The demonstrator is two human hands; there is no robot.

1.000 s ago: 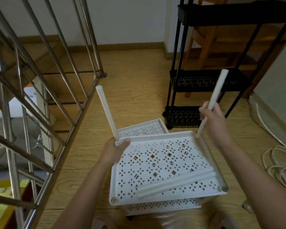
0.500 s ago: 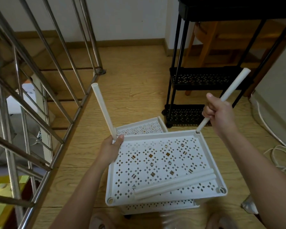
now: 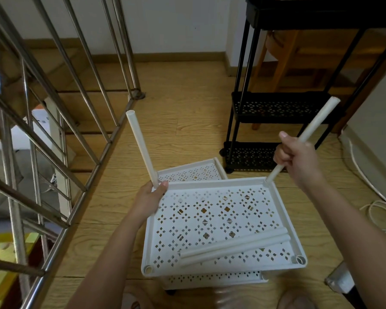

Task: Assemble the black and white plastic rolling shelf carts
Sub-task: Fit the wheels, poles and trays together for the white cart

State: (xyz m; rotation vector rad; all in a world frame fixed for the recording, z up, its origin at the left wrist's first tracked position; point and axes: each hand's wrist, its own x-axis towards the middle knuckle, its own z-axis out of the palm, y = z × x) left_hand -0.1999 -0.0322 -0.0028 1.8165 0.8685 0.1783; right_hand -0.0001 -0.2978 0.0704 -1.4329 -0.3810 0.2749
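Observation:
A white perforated shelf tray (image 3: 218, 221) lies tilted on top of another white tray (image 3: 210, 282) on the floor. My left hand (image 3: 151, 197) grips the tray's far left corner at the foot of a white pole (image 3: 142, 150) that stands in it. My right hand (image 3: 295, 156) is curled round a second white pole (image 3: 308, 132), whose lower end sits in the far right corner socket and which leans to the right. Two loose white poles (image 3: 234, 244) lie across the tray. A third white tray (image 3: 187, 172) lies behind it. The assembled black cart (image 3: 283, 108) stands at the back right.
A steel stair railing (image 3: 60, 121) runs along the left, with a stairwell beyond it. White cable (image 3: 374, 208) lies coiled on the floor at the right by a grey wall. A wooden chair (image 3: 283, 47) stands behind the black cart.
My right hand has tipped its pole further to the right and moved up along it. The left hand and its pole have shifted only slightly.

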